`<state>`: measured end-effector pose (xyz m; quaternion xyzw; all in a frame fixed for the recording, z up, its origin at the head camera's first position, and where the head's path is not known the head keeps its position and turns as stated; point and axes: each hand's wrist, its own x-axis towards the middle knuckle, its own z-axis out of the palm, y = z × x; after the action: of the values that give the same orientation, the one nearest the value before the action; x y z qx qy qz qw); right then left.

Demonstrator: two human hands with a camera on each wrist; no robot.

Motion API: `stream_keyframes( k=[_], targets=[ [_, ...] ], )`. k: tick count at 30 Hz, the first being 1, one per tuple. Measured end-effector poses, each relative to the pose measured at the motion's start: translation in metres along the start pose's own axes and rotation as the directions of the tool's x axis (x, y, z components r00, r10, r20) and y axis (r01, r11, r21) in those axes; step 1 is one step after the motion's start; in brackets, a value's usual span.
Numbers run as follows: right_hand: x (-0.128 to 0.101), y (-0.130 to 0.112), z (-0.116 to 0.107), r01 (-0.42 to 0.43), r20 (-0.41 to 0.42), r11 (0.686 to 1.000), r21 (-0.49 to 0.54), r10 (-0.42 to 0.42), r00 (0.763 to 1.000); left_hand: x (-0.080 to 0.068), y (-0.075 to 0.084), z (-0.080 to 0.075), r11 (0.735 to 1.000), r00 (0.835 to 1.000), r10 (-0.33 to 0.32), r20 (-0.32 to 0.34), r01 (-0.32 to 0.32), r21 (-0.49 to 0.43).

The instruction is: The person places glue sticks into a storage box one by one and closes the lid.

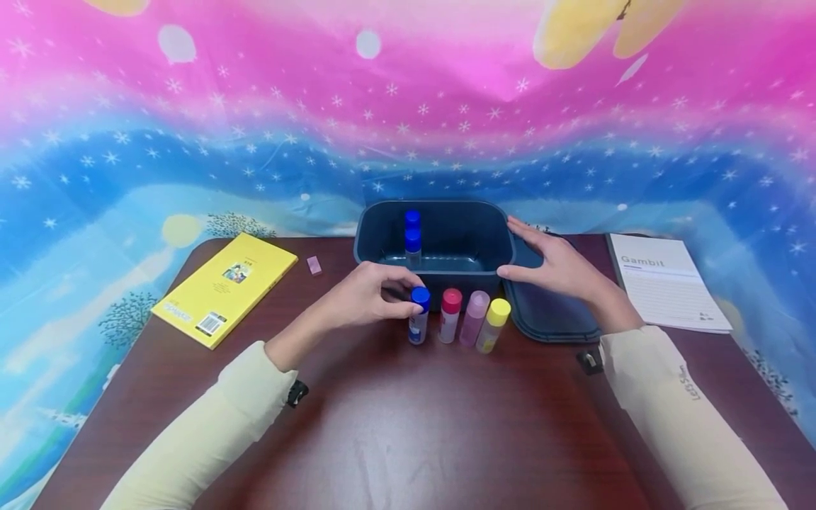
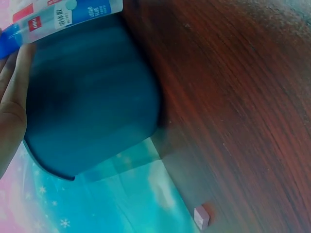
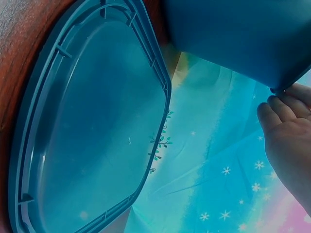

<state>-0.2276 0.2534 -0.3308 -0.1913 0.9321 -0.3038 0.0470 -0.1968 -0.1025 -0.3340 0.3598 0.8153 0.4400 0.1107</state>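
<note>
**Left hand pinches a blue-capped glue bottle in front of the bin**

From where I stood, the left hand had thumb and fingers pinched about the top of a liquid glue bottle with a blue cap, upright just in front of the dark bin. Whether its base touched the table I couldn't tell. The right hand was well apart from the left, gripping no bottle; its thumb and fingers were spread across the bin's right end, touching the rim, as if to steady it.

Inside the bin stood another blue-capped bottle, with a second blue cap showing right behind it. To the right of the pinched bottle stood a red-capped bottle, a pink-purple bottle and a yellow-capped bottle in a close row. The lid lay on the table beside the bin.

To my eye, the step in hand was moving bottles one by one between table and bin, though which way I couldn't say. The next move, as I judged it, called for care near the red-capped neighbour. Should the bottle cross the near wall, it would need lifting well above the rim while the right hand kept the bin from sliding.
</note>
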Motion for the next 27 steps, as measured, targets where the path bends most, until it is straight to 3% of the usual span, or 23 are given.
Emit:
stream_keyframes(
  k=[6,12,22,25,27],
  targets=[
    [-0.001,0.0,0.001,0.004,-0.001,1.0,0.008,-0.004,1.0,-0.002,0.004,-0.009,0.992,0.998,0.009,-0.062,-0.017,-0.124],
    [0.0,-0.001,0.0,0.003,-0.001,1.0,0.014,-0.003,1.0,-0.002,0.009,-0.023,0.985,0.991,-0.007,-0.134,-0.016,-0.175],
    [0.0,0.0,0.0,-0.01,0.002,1.0,0.017,0.01,1.0,-0.005,0.016,-0.044,0.97,0.962,-0.016,-0.272,-0.05,-0.236],
    [0.0,0.0,0.0,-0.01,0.003,1.0,0.018,0.01,1.0,-0.005,0.017,-0.048,0.953,0.952,0.001,-0.306,-0.093,-0.287],
    [0.001,0.0,0.001,-0.008,0.001,1.0,0.02,0.008,1.0,-0.005,0.016,-0.05,0.921,0.944,0.014,-0.331,-0.141,-0.364]
  ],
)
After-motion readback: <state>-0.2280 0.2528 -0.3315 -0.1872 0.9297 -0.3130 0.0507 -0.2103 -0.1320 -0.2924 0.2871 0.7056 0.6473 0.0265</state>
